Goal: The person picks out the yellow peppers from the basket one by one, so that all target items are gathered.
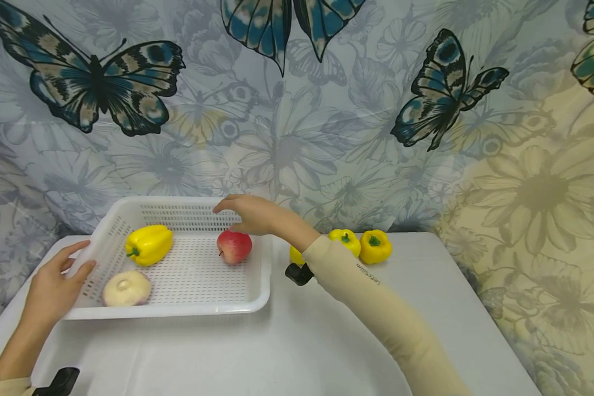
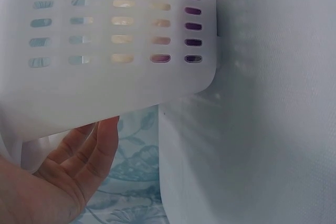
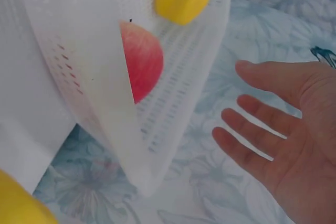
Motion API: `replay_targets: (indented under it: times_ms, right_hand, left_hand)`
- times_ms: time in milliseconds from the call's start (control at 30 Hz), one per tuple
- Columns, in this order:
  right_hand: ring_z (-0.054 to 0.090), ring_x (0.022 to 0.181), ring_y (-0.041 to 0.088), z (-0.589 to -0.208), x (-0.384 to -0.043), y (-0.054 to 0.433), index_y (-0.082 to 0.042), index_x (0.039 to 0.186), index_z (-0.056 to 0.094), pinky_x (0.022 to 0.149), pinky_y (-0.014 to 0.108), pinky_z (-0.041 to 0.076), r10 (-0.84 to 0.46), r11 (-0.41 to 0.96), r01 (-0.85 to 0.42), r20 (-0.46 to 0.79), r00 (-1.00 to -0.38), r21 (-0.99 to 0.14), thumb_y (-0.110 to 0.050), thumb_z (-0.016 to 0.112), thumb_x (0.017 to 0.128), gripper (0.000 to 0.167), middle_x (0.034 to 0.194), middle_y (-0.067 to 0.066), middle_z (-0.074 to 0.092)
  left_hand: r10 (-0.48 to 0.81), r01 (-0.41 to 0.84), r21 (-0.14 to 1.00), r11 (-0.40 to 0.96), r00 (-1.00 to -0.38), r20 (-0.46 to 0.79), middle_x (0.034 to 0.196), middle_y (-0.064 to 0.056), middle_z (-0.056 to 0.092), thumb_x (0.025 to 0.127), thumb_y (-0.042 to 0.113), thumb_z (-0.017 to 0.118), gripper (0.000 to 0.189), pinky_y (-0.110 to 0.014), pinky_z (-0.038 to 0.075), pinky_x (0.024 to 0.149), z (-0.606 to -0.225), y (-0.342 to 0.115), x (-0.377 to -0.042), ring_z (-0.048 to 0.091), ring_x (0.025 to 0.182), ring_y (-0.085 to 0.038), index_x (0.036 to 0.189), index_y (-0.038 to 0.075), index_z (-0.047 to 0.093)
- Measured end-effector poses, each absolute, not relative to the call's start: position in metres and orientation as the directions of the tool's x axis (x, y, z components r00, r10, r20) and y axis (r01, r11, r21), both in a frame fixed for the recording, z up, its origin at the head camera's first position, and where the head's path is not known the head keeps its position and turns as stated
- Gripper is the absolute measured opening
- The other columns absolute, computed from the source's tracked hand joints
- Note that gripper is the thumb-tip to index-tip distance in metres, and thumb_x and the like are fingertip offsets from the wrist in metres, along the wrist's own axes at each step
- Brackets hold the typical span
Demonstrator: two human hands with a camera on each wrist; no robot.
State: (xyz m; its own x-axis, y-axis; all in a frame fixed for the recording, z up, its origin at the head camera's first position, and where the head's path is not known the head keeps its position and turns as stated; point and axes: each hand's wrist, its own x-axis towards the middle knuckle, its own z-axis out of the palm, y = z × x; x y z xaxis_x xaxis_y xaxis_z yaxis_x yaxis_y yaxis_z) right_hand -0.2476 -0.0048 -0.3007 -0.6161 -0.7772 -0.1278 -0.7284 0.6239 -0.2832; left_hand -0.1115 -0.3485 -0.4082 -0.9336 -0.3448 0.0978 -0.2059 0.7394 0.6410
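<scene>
A white perforated plastic basket (image 1: 178, 312) stands on the table, holding a yellow bell pepper (image 1: 150, 246), a pale turnip (image 1: 127, 290) with a purplish edge, and a red apple (image 1: 235, 250). My left hand (image 1: 54, 286) grips the basket's left rim; in the left wrist view its fingers (image 2: 100, 148) are tucked behind the rim. Over the back right part of the basket, just above the apple, is my right hand (image 1: 254, 214). The right wrist view shows that hand's fingers (image 3: 252, 129) spread apart, with nothing in them, beside the basket's far rim.
Right of the basket sit more yellow bell peppers (image 1: 376, 246), partly hidden behind my right forearm. The white table (image 1: 277, 357) runs back to a wall covered in butterfly-and-flower fabric (image 1: 287, 148).
</scene>
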Motion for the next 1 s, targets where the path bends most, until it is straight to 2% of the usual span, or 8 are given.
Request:
replay_targets:
  times_ms: [333,467,600,800,1000]
  right_hand:
    - [0.049,0.130,0.016,-0.304,-0.248,-0.029,-0.021,0.137,0.058,0.106,0.031,0.039,-0.787,0.617,-0.759,-0.145,-0.600,-0.209,-0.012,0.065,0.093,0.046,0.144,-0.002,0.051]
    - [0.050,0.129,0.015,-0.311,-0.244,-0.041,-0.021,0.138,0.057,0.107,0.035,0.038,-0.794,0.607,-0.782,-0.153,-0.588,-0.145,-0.016,0.068,0.093,0.047,0.144,-0.002,0.050]
    - [0.045,0.133,0.014,-0.325,-0.240,-0.053,-0.022,0.140,0.055,0.109,0.038,0.036,-0.808,0.580,-0.811,-0.175,-0.563,-0.071,-0.018,0.068,0.093,0.049,0.145,-0.003,0.048]
    - [0.044,0.135,0.013,-0.332,-0.235,-0.075,-0.024,0.142,0.053,0.108,0.029,0.036,-0.800,0.584,-0.811,-0.205,-0.564,-0.046,-0.016,0.065,0.095,0.049,0.150,-0.005,0.043]
    - [0.044,0.134,0.013,-0.335,-0.222,-0.105,-0.027,0.145,0.049,0.105,0.027,0.039,-0.799,0.542,-0.834,-0.246,-0.549,0.101,-0.016,0.063,0.096,0.052,0.151,-0.005,0.041]
  left_hand:
    - [-0.345,-0.199,0.640,0.742,-0.932,0.110,0.120,-0.042,0.050,0.101,0.018,0.054,0.055,-0.030,0.043,0.053,-0.409,-0.349,-0.112,0.059,0.090,-0.052,0.148,-0.001,0.035]
    - [-0.347,-0.199,0.650,0.733,-0.932,0.105,0.121,-0.042,0.049,0.101,0.019,0.053,0.055,-0.031,0.043,0.054,-0.410,-0.346,-0.112,0.058,0.093,-0.053,0.148,-0.001,0.035]
    - [-0.347,-0.198,0.657,0.727,-0.932,0.103,0.122,-0.042,0.049,0.101,0.020,0.053,0.055,-0.032,0.045,0.055,-0.412,-0.344,-0.113,0.057,0.096,-0.054,0.149,0.000,0.035]
    - [-0.343,-0.188,0.653,0.733,-0.932,0.117,0.120,-0.041,0.051,0.101,0.019,0.054,0.054,-0.030,0.043,0.052,-0.412,-0.346,-0.112,0.060,0.091,-0.051,0.148,-0.001,0.036]
    - [-0.338,-0.183,0.653,0.735,-0.933,0.119,0.120,-0.042,0.051,0.101,0.020,0.053,0.054,-0.028,0.042,0.053,-0.410,-0.347,-0.110,0.059,0.091,-0.050,0.148,0.000,0.036]
